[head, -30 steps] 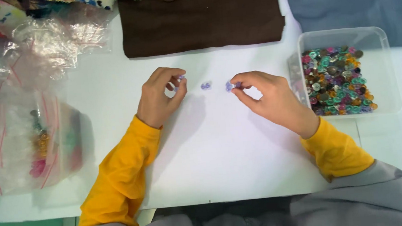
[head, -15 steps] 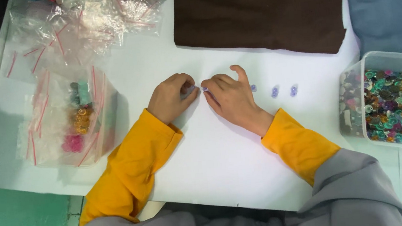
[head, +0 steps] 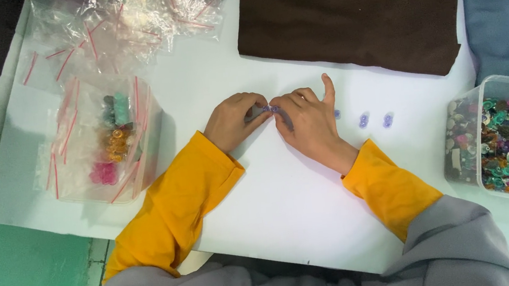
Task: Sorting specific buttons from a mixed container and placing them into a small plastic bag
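Both the left hand [head: 232, 121] and the right hand [head: 307, 119] pinched one small purple plastic button [head: 273, 108] between their fingertips above the white table [head: 285, 202]. Two matching purple buttons [head: 375, 121] lay just right of the right hand, near the clear plastic tub of mixed coloured buttons [head: 503, 138].

A clear zip bag with red seal lines [head: 100, 142] lies at about nine o'clock on the white table, flat, holding small sorted clusters in teal, amber and pink. A heap of empty clear zip bags [head: 112, 20], crumpled and red-striped, sits at about eleven o'clock. A clear plastic tub [head: 498, 85], rectangular and lidless, stands at three o'clock, filled with mixed coloured pieces.
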